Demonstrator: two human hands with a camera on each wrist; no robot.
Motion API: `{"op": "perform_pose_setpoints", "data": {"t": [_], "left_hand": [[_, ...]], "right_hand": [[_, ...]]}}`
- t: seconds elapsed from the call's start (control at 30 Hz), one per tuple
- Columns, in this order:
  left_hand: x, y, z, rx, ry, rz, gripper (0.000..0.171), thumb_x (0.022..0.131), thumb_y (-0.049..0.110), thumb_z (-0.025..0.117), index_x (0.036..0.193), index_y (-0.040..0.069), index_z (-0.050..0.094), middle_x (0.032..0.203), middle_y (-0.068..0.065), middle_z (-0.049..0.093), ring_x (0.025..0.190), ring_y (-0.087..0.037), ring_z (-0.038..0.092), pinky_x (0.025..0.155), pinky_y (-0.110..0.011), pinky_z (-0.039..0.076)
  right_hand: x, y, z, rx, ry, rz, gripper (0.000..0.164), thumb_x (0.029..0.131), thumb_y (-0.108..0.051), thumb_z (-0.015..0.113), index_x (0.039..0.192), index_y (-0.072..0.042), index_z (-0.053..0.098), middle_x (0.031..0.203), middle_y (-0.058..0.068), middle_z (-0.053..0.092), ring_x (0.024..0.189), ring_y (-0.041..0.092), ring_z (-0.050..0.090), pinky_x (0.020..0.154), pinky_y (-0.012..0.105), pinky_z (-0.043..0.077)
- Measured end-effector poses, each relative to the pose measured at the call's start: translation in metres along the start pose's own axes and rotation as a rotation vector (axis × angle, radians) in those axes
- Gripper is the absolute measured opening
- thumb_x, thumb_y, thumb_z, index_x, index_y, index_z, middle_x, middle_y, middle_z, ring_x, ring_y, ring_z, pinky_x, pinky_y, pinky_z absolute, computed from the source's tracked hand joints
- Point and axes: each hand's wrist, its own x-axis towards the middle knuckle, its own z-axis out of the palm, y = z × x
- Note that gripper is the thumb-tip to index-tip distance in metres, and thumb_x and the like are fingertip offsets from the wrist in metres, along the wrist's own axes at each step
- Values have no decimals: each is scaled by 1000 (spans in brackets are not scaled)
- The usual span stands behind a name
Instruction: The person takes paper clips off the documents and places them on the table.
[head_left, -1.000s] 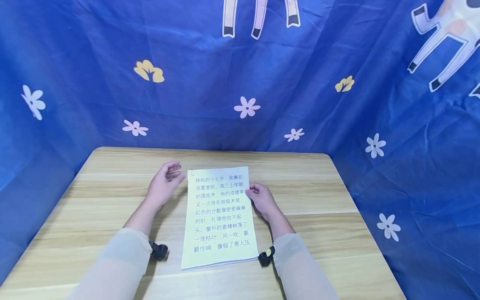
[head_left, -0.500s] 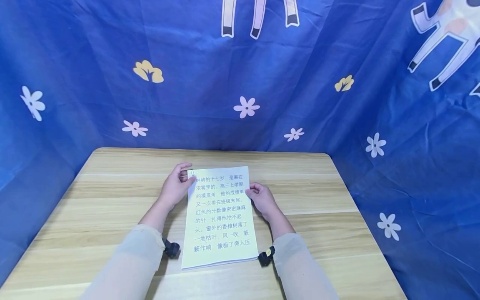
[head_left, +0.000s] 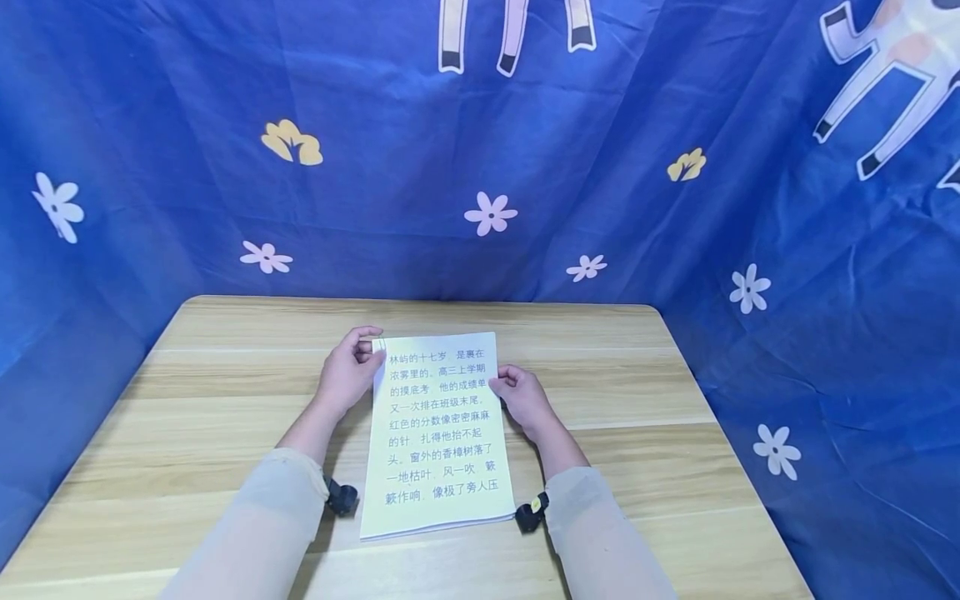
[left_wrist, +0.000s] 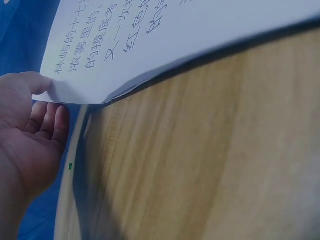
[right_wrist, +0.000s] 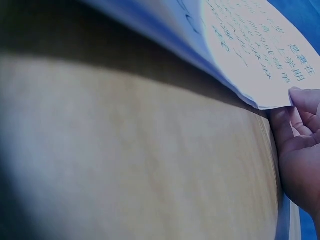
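A stack of printed paper sheets (head_left: 438,433) lies between my two hands, its top page covered in Chinese text. On its far left corner sits a small paper clip (head_left: 382,341), partly standing past the top edge. My left hand (head_left: 347,372) pinches that corner, thumb on the page and fingers behind, with the index finger reaching up by the clip. In the left wrist view the thumb (left_wrist: 37,83) presses the page's corner. My right hand (head_left: 525,402) pinches the right edge of the stack, thumb on top, other fingers (right_wrist: 281,127) underneath.
The sheets are over a light wooden table (head_left: 637,467) with rounded far corners. A blue curtain (head_left: 375,167) printed with flowers and animals hangs behind and at both sides. Black wrist cameras (head_left: 342,497) are strapped at both sleeves.
My left hand has moved right from beside the stack to pinch its top left corner; its thumb has since drawn back slightly. The clip stands a little farther up. My right hand has kept its hold.
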Motion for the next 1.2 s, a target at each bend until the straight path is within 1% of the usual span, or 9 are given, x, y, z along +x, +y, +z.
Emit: {"op": "perform_pose_setpoints", "data": {"t": [0.07,0.23,0.47,0.63,0.73,0.93,1.0,1.13,1.2], "left_hand": [[0,2,-1,2,2,-2,46,106,17,67,152,13,57,123,-11,65,105,-17,60,82,-14,50],[0,4,-2,-2,12,-1,46,106,17,67,151,14,59,126,-13,67,109,-19,61,85,-11,50],[0,3,-2,-16,28,11,43,105,18,69,147,12,62,124,-13,68,108,-20,62,84,-9,49],[-1,2,-3,-33,36,20,42,103,18,70,145,10,63,122,-14,71,105,-17,62,86,-10,49],[0,1,-3,-33,37,22,42,103,19,70,144,10,63,121,-12,71,104,-15,62,88,-12,50],[1,-2,-4,-6,40,24,41,103,18,70,143,10,64,120,-11,70,106,-19,62,90,-15,51],[1,-3,-6,-1,37,20,41,103,18,69,143,10,64,121,-11,70,106,-19,62,89,-14,50],[1,-3,-10,-3,33,13,43,102,18,69,144,9,63,120,-9,69,105,-14,62,84,-8,50],[1,-3,-12,-8,33,13,43,102,18,69,144,8,63,119,-8,70,103,-12,62,83,-7,50]], "right_hand": [[0,0,0,3,-1,1,19,106,-13,68,121,-4,73,102,6,79,91,12,72,88,24,59],[0,1,0,3,-3,-7,18,106,-13,67,121,-3,73,101,5,78,90,12,72,87,24,59],[0,1,0,-5,-1,-9,18,106,-13,68,120,-4,73,102,5,78,91,13,72,88,25,59],[-1,0,0,-5,1,-9,18,106,-13,68,121,-4,73,101,5,78,91,13,71,89,25,58],[-1,1,1,-3,4,-10,19,106,-14,67,121,-4,74,100,5,78,90,13,71,88,25,58],[0,2,1,-10,4,-14,19,106,-14,68,121,-4,74,101,6,79,90,13,71,88,24,57],[0,2,1,-13,2,-15,19,106,-14,68,121,-4,74,101,6,79,89,13,71,89,24,57],[-1,1,0,-12,0,-16,19,106,-14,68,121,-4,74,100,5,79,89,13,71,89,25,57],[-1,1,0,-10,0,-17,19,106,-13,68,120,-4,74,100,5,79,89,13,71,88,25,57]]}}
